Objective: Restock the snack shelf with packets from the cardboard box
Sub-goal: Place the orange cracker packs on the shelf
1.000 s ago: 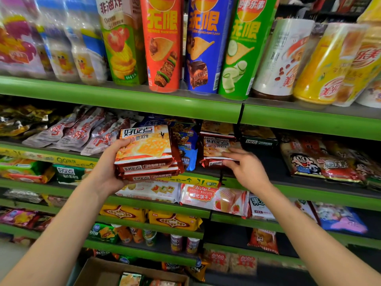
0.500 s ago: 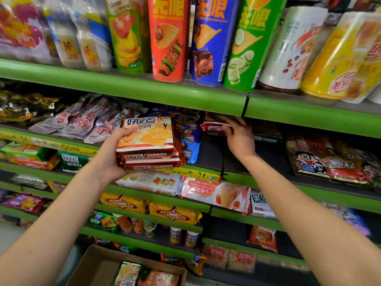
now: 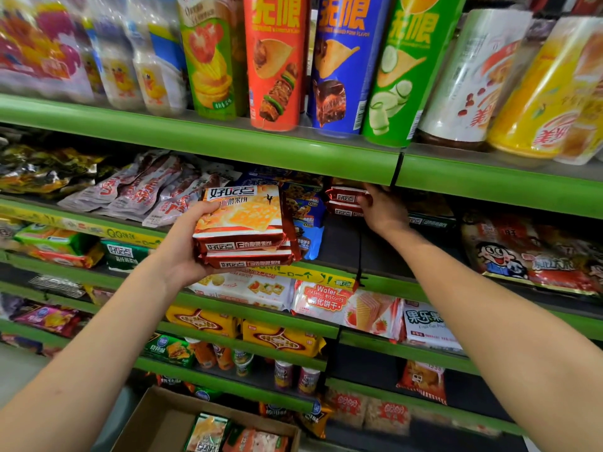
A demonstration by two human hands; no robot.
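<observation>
My left hand [image 3: 182,246] grips a stack of two orange-and-brown cracker packets [image 3: 244,230] in front of the second shelf [image 3: 339,246]. Deeper in on that shelf, my right hand [image 3: 383,210] rests on two matching packets [image 3: 346,203] stacked under the upper shelf's green rim; its fingers lie along their right end, and whether they curl round them is hidden. The cardboard box [image 3: 156,419] stands open on the floor at the bottom, with several packets [image 3: 235,435] inside.
Tall crisp tubes [image 3: 277,60] and bottles line the top shelf. Blue cookie packets [image 3: 306,210] sit between my hands. A dark bare patch of shelf lies below my right hand. Cartoon snack bags [image 3: 528,256] lie to the right. Lower shelves hold wafers [image 3: 346,301] and yellow packs.
My right hand has pushed the red packets from the shelf's front edge back under the upper shelf. My left hand and its stack have stayed about where they were.
</observation>
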